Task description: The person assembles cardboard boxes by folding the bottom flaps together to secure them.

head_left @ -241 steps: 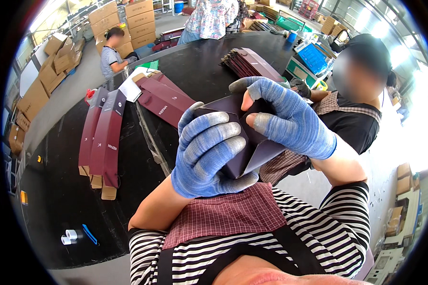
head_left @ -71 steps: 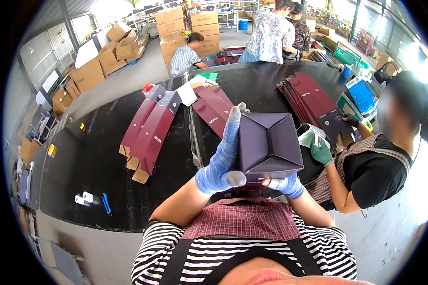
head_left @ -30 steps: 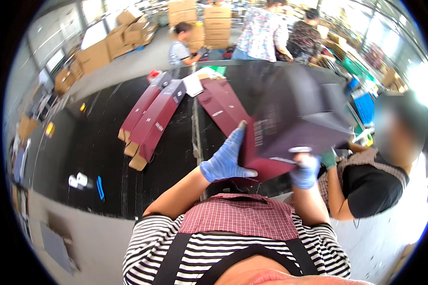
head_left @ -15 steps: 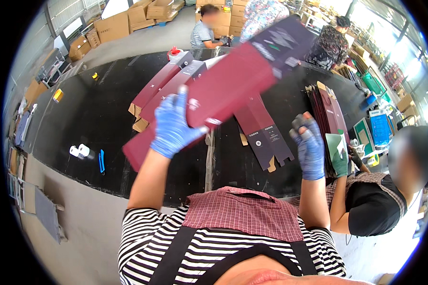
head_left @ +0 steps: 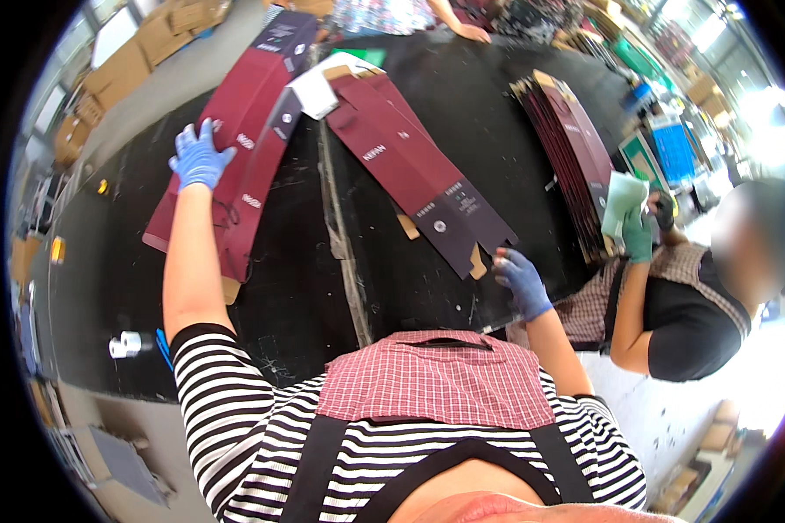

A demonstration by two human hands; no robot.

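The black table (head_left: 410, 288) carries everything here. On its far left side lies a stack of flat maroon cartons (head_left: 244, 139), laid one over another so they stay tidy, and the left hand (head_left: 199, 157) rests on top with fingers spread open, pressing flat and gripping nothing. Near the table's middle lies a single flat carton (head_left: 419, 174), its tabbed end turned toward the person; the right hand (head_left: 521, 277) touches that end, but I cannot tell if the fingers close on it. At the right edge a co-worker's green glove (head_left: 637, 235) holds a pale sheet; that person's other hand is hidden.
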